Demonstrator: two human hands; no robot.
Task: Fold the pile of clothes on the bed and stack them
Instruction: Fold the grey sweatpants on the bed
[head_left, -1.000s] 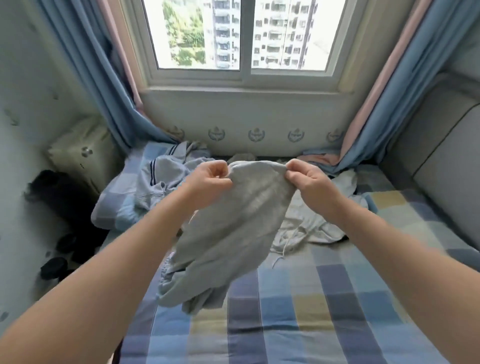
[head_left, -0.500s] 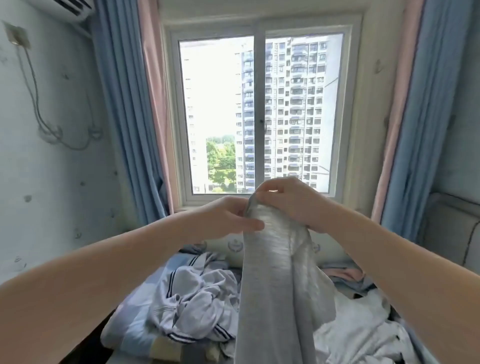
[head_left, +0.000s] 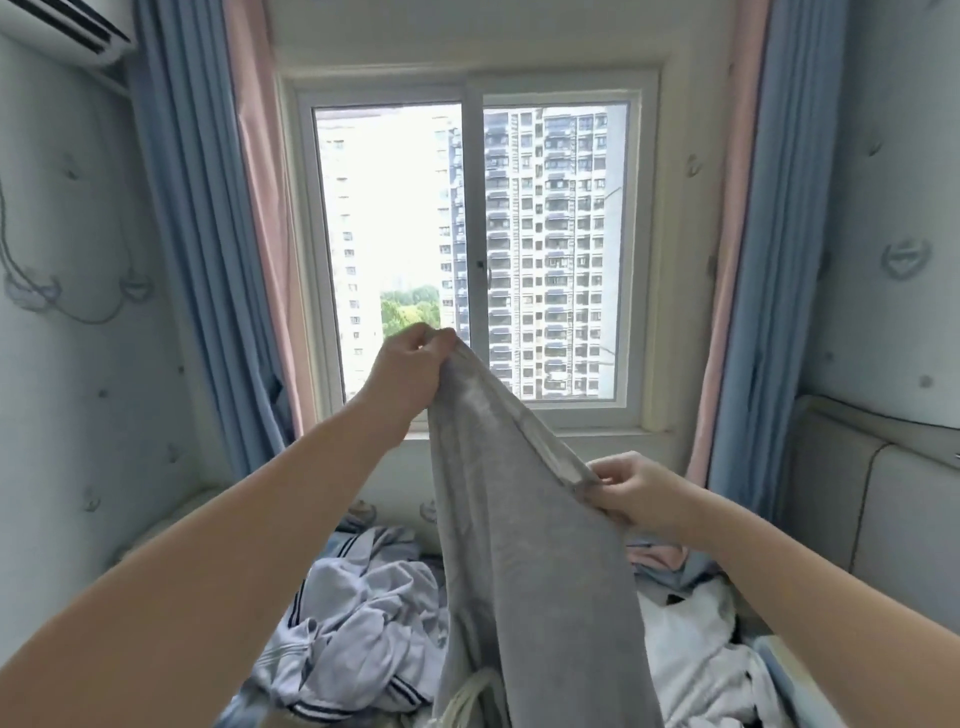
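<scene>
The left hand (head_left: 410, 371) has its fingers (head_left: 434, 338) curled tight on the grey garment's (head_left: 519, 545) top corner. Lower, the right hand (head_left: 636, 493) pinches its hemmed edge. The cloth hangs smooth below both, over the rumpled pile (head_left: 363, 639).

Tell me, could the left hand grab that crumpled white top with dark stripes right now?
Probably not at once: the left hand is up high, gripping the grey garment. The striped top lies uncovered below that forearm, so it looks reachable once the hand lets go.
</scene>
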